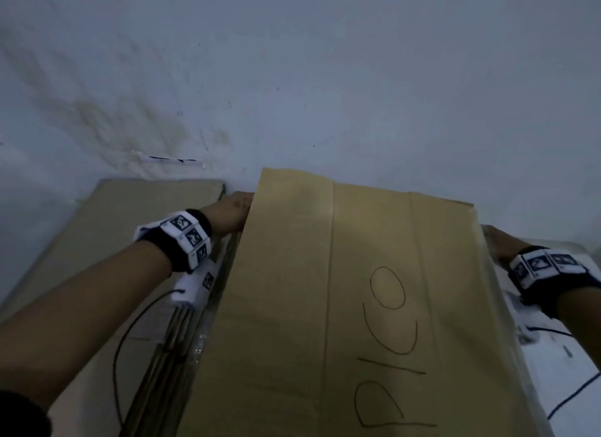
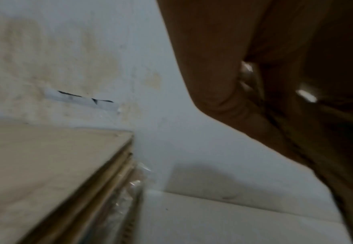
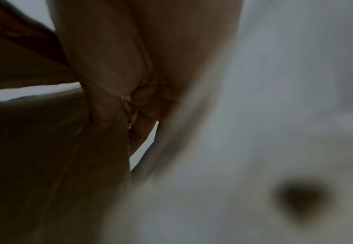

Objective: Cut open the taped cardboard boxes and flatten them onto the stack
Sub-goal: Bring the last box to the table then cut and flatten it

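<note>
Stained pale wall [image 1: 292, 62] stands behind the stack [image 1: 107, 228] of flat cardboard on the left. Both hands hold the flattened box [image 1: 357, 290]: the left hand [image 1: 235, 213] grips its left edge, the right hand [image 3: 129, 92] pinches its right edge. I judge the laying step; next, lower it squarely onto the stack

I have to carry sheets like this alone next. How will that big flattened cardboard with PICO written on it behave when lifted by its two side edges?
The flattened cardboard probably sags or folds along its lengthwise creases, which show as lines down the panel. It looks light for its size: the left hand and right hand hold it by the edges alone. Being so wide, it may swing awkwardly near the stack.
</note>
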